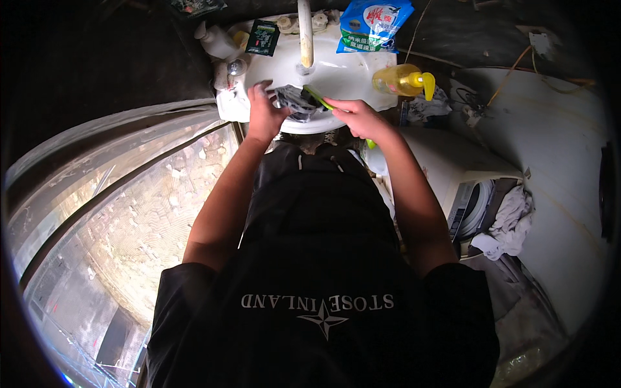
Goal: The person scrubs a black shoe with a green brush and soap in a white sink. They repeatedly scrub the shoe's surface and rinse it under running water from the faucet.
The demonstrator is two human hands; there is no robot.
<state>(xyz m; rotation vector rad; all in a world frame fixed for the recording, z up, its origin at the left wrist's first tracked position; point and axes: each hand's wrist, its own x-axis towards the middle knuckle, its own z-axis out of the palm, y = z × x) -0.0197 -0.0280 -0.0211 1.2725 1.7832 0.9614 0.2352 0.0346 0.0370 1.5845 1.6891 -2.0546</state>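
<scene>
Over the front of a white washbasin [233,108], a dark item streaked with whitish foam [294,102] lies between my hands; whether it is a cloth or a shoe I cannot tell. My left hand [264,115] grips its left side, fingers and thumb curved about it. A green-handled brush [318,98] is in my right hand [362,116], its dark head against the item's upper right part. The lower end of the green handle shows beneath my right wrist.
A pale tap [305,39] stands behind the hands. Around the rim are a yellow pump bottle [394,81], a blue detergent bag [372,27], a dark sachet [263,37] and a white bottle [217,40]. White cloth [510,223] hangs by a round machine door [477,208] at right.
</scene>
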